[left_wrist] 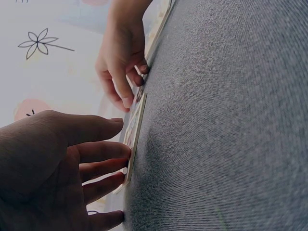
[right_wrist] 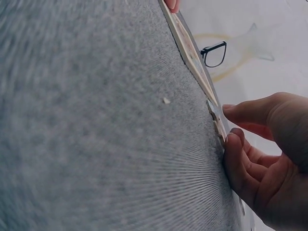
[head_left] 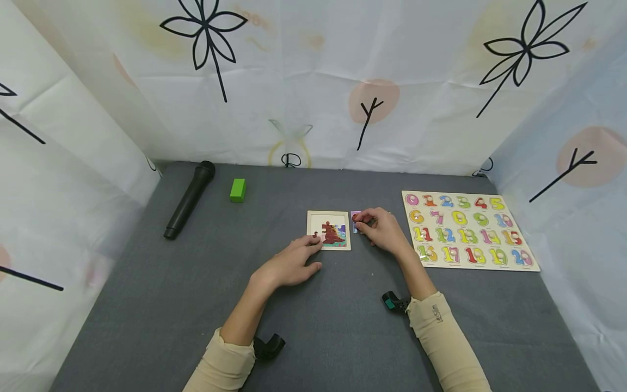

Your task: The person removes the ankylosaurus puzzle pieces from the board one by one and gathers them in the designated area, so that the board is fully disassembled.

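The left hand (head_left: 290, 263), fingers extended, is touching the square pale-wood puzzle tray (head_left: 317, 219) beneath them. A small purple puzzle piece (head_left: 355, 214) is lying at the fingertips of the right hand (head_left: 382, 228); whether they are pinching it, I cannot tell.

Puzzle (head_left: 314, 222): lower left corner hidden under my left hand (head_left: 290, 262). Piece (head_left: 355, 213): partly covered by my right hand (head_left: 384, 231); whether I grip it, unclear. My sleeves (head_left: 447, 338): cut off at the head view's lower edge. Tabletop (head_left: 338, 348): near edge cut off likewise. Sleeve lettering (head_left: 437, 313): too small to read.
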The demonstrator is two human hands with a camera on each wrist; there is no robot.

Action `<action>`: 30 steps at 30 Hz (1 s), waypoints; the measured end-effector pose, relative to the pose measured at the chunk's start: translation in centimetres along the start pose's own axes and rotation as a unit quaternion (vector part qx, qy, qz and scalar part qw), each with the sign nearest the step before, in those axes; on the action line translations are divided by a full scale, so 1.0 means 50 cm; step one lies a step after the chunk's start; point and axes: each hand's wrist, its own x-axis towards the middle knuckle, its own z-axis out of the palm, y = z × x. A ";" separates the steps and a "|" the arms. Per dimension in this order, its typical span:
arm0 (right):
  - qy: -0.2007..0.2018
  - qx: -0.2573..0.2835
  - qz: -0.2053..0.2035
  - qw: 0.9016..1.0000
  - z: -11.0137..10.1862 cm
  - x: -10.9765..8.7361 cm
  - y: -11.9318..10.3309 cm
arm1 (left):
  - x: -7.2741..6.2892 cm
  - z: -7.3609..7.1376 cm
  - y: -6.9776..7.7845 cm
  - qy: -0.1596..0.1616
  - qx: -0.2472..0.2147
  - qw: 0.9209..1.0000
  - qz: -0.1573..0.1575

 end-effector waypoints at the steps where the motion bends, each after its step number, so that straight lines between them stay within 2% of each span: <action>1: 0.001 0.002 -0.001 1.000 0.000 0.000 0.000 | 0.000 0.000 0.000 0.000 0.000 1.000 0.001; 13: -0.020 0.066 -0.030 0.997 0.005 0.000 -0.032 | 0.002 0.001 -0.003 0.001 0.003 1.000 0.003; 22: -0.058 0.108 -0.030 0.992 0.033 0.007 -0.058 | 0.001 0.001 -0.006 0.005 -0.001 1.000 0.015; 30: -0.067 0.132 -0.032 0.988 0.057 0.018 -0.082 | -0.001 -0.001 -0.004 0.004 -0.009 1.000 0.013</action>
